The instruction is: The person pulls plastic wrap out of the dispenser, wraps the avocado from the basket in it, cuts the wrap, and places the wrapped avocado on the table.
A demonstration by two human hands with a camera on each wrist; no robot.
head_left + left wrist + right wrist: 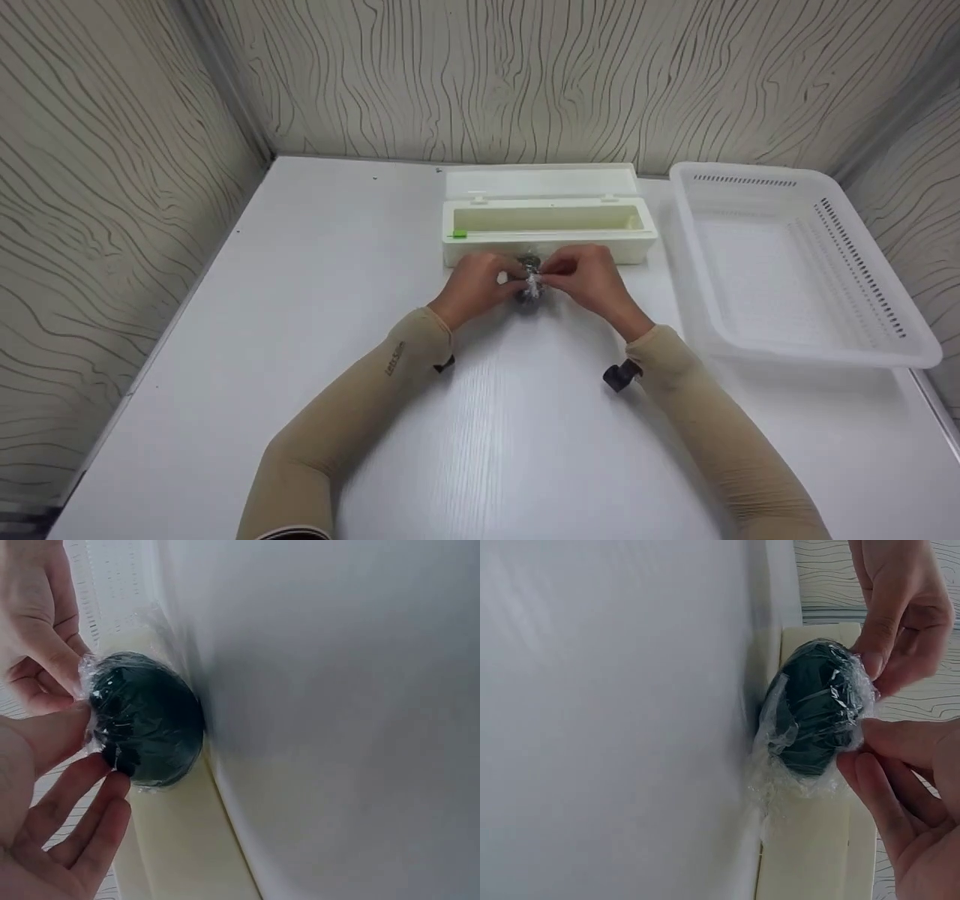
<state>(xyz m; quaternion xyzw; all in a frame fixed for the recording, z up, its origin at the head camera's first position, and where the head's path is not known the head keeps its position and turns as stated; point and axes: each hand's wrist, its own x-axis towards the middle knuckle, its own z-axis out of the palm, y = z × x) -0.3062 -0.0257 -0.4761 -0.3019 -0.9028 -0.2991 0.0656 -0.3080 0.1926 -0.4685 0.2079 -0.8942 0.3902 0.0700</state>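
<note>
A dark green rounded object [157,720], its kind hidden under clear cling film [784,735], rests on the table just in front of a white cling film box. My left hand [476,285] is at its left side, thumb and fingertips pinching the gathered film on top. From the right, my right hand [592,281] pinches the same bunched film between thumb and index finger, close to the left fingertips. In the right wrist view, loose crinkled film trails from the lower side of the object.
The long white box [551,251] stands behind my hands with its lid [540,181] tipped back and a small green slider [460,234] at the left of its front edge. A white plastic basket [701,285] stands to the right. Wood-patterned panels [465,82] border the white table [315,247].
</note>
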